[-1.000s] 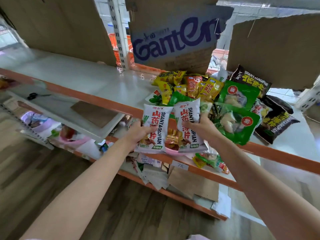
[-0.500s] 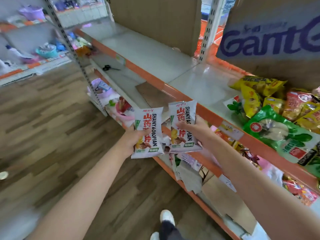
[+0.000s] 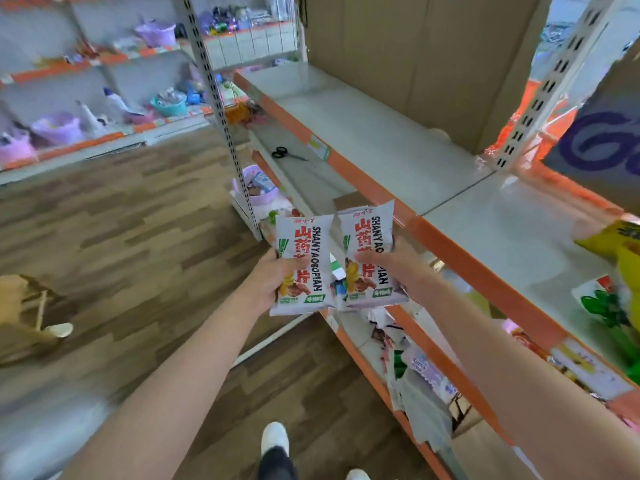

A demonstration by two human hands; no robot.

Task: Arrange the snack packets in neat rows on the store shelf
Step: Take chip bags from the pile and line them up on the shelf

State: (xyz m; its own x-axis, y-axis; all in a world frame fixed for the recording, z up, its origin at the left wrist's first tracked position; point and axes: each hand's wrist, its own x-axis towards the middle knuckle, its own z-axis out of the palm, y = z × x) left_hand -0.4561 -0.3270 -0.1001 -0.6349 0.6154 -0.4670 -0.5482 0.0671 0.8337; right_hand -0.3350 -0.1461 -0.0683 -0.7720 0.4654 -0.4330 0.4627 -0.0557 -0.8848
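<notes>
Left hand (image 3: 273,278) grasps one white snack packet (image 3: 304,268) at its left edge; right hand (image 3: 391,268) grasps a second, matching packet (image 3: 372,251) at its right edge. Both are upright, side by side, in the air in front of the shelf (image 3: 381,133), not yet on it. Judgement: light, air-puffed foil bags, soft and a little slippery, contents likely brittle. Hold by side seam or lower corner; no squeezing the middle.

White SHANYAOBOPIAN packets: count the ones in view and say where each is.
2. One white SHANYAOBOPIAN packet is held upright in the left hand; the other packet is in the right hand, beside it. More may lie hidden off frame at right.
</notes>
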